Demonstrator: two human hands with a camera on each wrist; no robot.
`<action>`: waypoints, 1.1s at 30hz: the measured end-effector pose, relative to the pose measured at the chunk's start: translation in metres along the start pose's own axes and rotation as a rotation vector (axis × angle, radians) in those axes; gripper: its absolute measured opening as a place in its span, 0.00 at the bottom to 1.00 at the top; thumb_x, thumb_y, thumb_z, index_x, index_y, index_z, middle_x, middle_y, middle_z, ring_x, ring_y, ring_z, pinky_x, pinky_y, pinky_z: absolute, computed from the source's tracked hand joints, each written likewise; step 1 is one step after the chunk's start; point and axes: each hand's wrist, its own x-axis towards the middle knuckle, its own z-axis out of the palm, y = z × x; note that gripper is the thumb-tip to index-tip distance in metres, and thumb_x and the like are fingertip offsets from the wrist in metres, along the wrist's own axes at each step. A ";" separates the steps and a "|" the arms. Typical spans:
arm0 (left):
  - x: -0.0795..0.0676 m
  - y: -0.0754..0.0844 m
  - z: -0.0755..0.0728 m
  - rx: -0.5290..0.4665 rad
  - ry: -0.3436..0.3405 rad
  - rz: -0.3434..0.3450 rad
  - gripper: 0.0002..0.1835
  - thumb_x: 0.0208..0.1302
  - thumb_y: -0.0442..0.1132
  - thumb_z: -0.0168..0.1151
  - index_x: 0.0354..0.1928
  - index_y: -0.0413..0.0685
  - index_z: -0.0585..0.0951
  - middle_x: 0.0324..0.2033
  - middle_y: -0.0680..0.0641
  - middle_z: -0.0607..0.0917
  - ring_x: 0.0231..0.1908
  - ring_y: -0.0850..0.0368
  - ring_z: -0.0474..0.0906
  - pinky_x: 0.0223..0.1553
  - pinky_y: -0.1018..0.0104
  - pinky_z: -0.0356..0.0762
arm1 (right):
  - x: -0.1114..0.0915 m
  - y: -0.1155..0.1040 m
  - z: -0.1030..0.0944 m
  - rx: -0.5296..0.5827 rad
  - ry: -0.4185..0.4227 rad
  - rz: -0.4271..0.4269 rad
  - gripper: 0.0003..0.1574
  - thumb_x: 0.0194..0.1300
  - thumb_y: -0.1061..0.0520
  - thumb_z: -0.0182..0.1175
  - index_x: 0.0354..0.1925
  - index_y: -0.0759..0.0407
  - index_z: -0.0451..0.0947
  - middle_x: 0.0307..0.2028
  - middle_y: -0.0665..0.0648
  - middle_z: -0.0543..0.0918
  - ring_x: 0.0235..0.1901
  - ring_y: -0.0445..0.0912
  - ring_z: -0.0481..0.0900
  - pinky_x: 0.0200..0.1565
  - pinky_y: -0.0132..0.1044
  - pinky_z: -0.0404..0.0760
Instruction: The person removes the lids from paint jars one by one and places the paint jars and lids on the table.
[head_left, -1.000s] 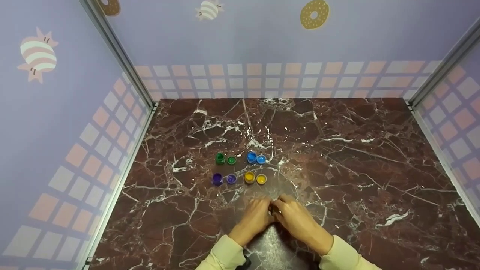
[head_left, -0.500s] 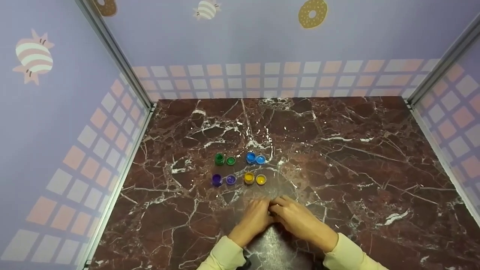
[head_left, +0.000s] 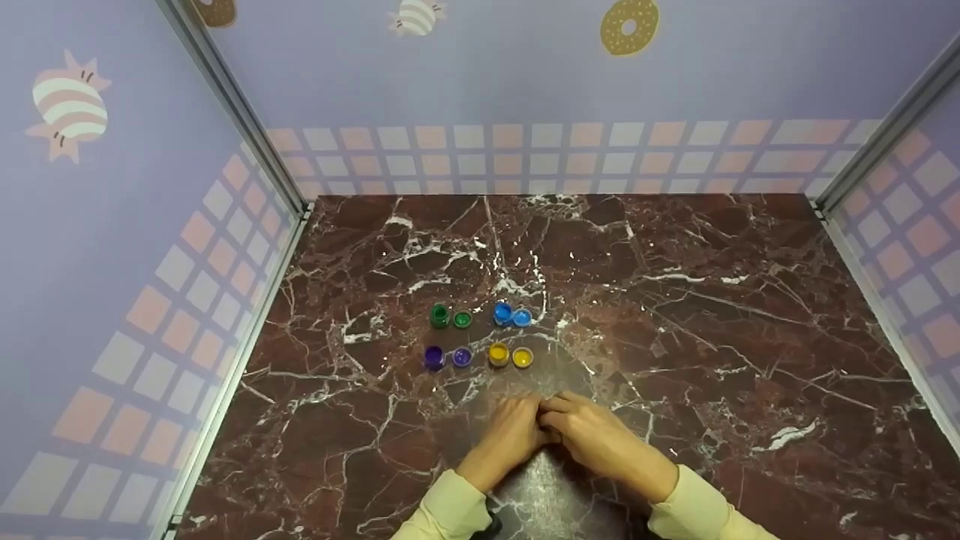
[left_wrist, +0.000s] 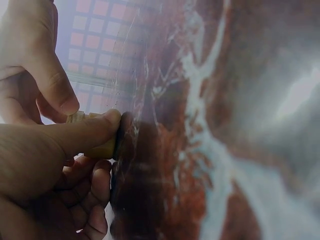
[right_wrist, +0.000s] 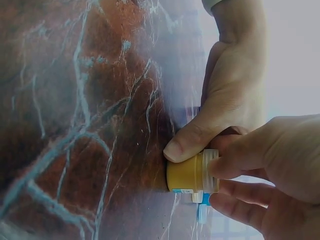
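Near the front of the table, in the head view, my left hand (head_left: 512, 426) and right hand (head_left: 592, 431) meet and mostly hide a small paint jar. The right wrist view shows this ochre-yellow jar (right_wrist: 183, 173) upright on the tabletop with its clear ribbed lid (right_wrist: 210, 171) on top. My left thumb and fingers grip the jar's body, while my right thumb and fingers pinch the lid. Beyond the hands stand uncapped paint jars, each beside its lid: green (head_left: 440, 316), blue (head_left: 502, 313), purple (head_left: 434, 358) and yellow (head_left: 499, 355).
The lids lie inside-up: green (head_left: 463, 319), light blue (head_left: 522, 318), purple (head_left: 462, 357) and yellow (head_left: 523, 358). Under everything is a dark red marbled tabletop (head_left: 720, 352). Patterned lilac walls (head_left: 480, 82) enclose its back and sides.
My right hand and wrist have turned slightly outward at the lid. My left hand stays in place around the jar, and the other jars and lids have not moved.
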 end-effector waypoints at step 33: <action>0.002 0.002 -0.002 0.008 -0.017 -0.016 0.20 0.48 0.44 0.83 0.37 0.47 0.82 0.30 0.53 0.84 0.32 0.57 0.79 0.43 0.57 0.76 | 0.007 -0.006 0.006 0.246 0.247 0.603 0.13 0.64 0.64 0.69 0.45 0.70 0.82 0.40 0.64 0.81 0.39 0.57 0.85 0.39 0.47 0.86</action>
